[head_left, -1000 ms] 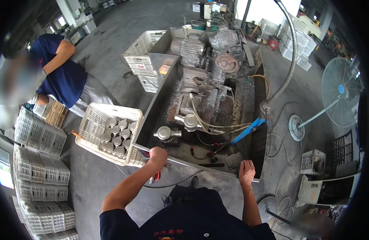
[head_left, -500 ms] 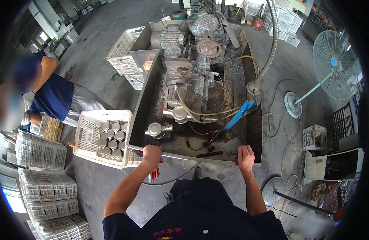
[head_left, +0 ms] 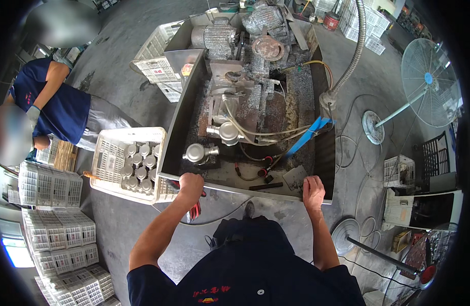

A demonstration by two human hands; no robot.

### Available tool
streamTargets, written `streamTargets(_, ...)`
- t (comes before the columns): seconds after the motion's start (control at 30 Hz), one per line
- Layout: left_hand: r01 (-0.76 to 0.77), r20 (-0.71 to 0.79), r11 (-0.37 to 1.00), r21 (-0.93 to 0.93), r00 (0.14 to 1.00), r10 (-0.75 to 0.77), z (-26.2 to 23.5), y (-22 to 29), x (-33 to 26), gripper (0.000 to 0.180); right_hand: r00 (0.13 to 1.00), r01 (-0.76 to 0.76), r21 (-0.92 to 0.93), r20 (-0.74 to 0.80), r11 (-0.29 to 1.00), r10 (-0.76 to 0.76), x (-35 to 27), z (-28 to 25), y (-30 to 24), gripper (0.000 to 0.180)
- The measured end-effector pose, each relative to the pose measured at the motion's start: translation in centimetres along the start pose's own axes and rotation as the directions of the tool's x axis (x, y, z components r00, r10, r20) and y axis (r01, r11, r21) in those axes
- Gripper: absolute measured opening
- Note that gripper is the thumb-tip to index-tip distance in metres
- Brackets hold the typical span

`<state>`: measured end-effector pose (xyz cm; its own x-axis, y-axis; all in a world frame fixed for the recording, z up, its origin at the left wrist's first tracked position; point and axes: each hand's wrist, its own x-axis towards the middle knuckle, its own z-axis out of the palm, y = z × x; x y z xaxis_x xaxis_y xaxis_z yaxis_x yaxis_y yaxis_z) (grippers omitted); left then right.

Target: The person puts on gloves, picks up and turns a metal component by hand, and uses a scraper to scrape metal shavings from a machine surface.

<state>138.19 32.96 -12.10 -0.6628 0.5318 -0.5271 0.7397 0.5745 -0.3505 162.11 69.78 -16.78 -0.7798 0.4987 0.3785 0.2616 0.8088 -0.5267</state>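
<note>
My left hand (head_left: 191, 185) is closed over the front rim of a grey metal machine tray (head_left: 235, 189), near its left corner. A red and black item (head_left: 194, 211) hangs just below that hand; its kind is unclear. My right hand (head_left: 313, 192) grips the same rim near the right corner, fingers curled over the edge. Between the hands, inside the tray, lie a dark flat bar (head_left: 266, 186) and a hose with red and black fittings (head_left: 266, 160). A round silver metal casting (head_left: 196, 153) rests near the left wall. A similar casting (head_left: 229, 133) sits farther in, at the fixture.
Left of the tray, a white plastic crate (head_left: 110, 158) holds several metal castings. Motors (head_left: 219, 40) coated in metal chips stand at the back. A flexible metal conduit (head_left: 353, 58) rises at the right, beyond it a standing fan (head_left: 428, 78). A co-worker (head_left: 56, 102) stands left near stacked crates.
Both my hands stay on the rim. The whole view has shifted slightly, with the tray appearing a little higher. The co-worker's upper body shows more fully.
</note>
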Motion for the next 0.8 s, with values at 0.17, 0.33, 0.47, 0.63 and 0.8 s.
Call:
streamTargets(0.17, -0.004, 0.012, 1.000, 0.030, 1.000, 0.003, -0.1, 0.2, -0.3, 0.010, 1.000, 0.008, -0.001, -0.005, 1.000, -0.008, 0.1, 0.2, 0.0, 0.007)
streamTargets(0.33, 0.054, 0.095, 0.996, -0.078, 0.994, -0.046, -0.6, 0.3, -0.5, 0.019, 0.999, 0.027, 0.031, 0.026, 0.999, -0.028, 0.3, 0.6, 0.1, 0.007)
streamTargets(0.47, 0.100, 0.100, 0.988, -0.118, 0.991, -0.088, -0.4, 0.8, 0.4, 0.035, 1.000, 0.000, 0.049, 0.012, 0.999, -0.001, -0.1, 0.3, 0.5, 0.009)
streamTargets(0.63, 0.215, -0.090, 0.917, -0.336, 0.962, -0.259, 1.6, 1.1, -1.3, 0.040, 0.999, 0.041, 0.074, 0.016, 0.996, -0.042, -0.4, 0.8, 0.8, 0.010)
streamTargets(0.8, 0.063, -0.347, 0.836, -0.545, 0.891, -0.293, 5.9, 1.4, -4.4, 0.041, 0.999, 0.048, 0.082, 0.017, 0.995, -0.050, -0.8, 0.7, 0.9, 0.010)
